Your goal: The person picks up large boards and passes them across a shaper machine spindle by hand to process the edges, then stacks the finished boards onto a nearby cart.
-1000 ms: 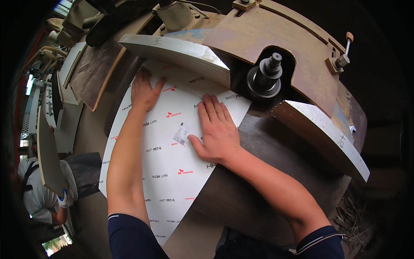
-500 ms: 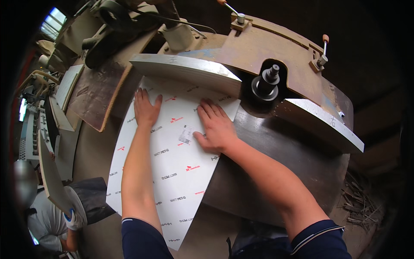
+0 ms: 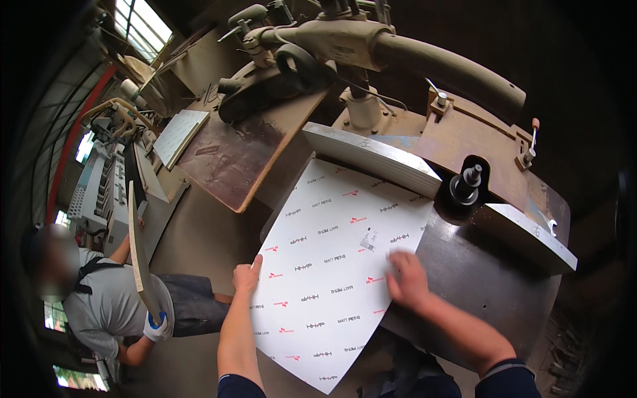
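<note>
A white panel [image 3: 332, 259] with printed film lies flat on the dark metal machine table [image 3: 478, 292], its far edge by the left metal fence [image 3: 371, 156]. A small label [image 3: 369, 239] sticks to it. My left hand [image 3: 246, 276] is closed on the panel's left edge; the fingers beneath are partly hidden. My right hand [image 3: 407, 280] hovers by the panel's right edge near the label, fingers loosely curled, thumb apart, nothing in it. It is somewhat blurred. Right of the panel's far corner stands a black spindle [image 3: 466, 185] in the gap between fences.
The right fence [image 3: 531, 237] lies beyond the spindle. A brown board [image 3: 229, 156] juts out at the far left. Overhead runs a dusty machine arm [image 3: 438, 60]. On the left a person [image 3: 113, 292] in a grey shirt and gloves carries a board [image 3: 141, 255].
Both hands came off the panel's face toward me: the left now grips its left edge, the right is raised near the right edge. My view swung left and up.
</note>
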Available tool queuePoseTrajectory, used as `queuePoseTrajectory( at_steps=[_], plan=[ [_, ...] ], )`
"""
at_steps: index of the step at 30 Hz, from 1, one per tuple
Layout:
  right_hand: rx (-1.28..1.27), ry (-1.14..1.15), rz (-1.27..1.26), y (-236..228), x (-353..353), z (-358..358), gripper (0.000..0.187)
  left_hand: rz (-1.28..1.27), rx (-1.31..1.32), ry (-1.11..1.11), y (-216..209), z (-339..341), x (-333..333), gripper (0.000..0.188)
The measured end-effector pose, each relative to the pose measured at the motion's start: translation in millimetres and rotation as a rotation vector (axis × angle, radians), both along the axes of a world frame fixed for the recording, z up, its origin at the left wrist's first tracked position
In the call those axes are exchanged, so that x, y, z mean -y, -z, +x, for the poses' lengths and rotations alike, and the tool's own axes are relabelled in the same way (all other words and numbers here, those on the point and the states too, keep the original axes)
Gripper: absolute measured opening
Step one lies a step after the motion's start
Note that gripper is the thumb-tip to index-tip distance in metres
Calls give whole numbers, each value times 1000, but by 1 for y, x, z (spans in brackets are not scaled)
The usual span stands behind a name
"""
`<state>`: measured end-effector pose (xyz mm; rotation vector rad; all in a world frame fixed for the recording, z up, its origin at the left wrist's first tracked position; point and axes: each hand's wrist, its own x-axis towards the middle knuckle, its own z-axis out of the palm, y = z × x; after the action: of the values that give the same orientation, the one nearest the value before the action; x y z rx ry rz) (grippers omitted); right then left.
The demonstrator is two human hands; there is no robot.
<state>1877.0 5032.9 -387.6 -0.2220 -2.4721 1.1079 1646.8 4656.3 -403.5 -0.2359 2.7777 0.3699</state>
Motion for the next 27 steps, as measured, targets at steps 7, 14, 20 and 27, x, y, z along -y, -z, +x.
queuePoseTrajectory(
  at_steps=[7,14,20,27],
  plan=[
    [1058,75,-1198,7,109,200,40,-7,-171,-117,-73,81,16,68],
    [685,39,-1717,49,117,141,45,259,-664,-70,-139,227,60,56],
    [609,-455,-1072,17,170,158,54,563,-828,-174,-192,419,128,46],
    [523,-857,-699,45,220,208,34,951,-1235,-333,-260,588,127,44]
  ],
)
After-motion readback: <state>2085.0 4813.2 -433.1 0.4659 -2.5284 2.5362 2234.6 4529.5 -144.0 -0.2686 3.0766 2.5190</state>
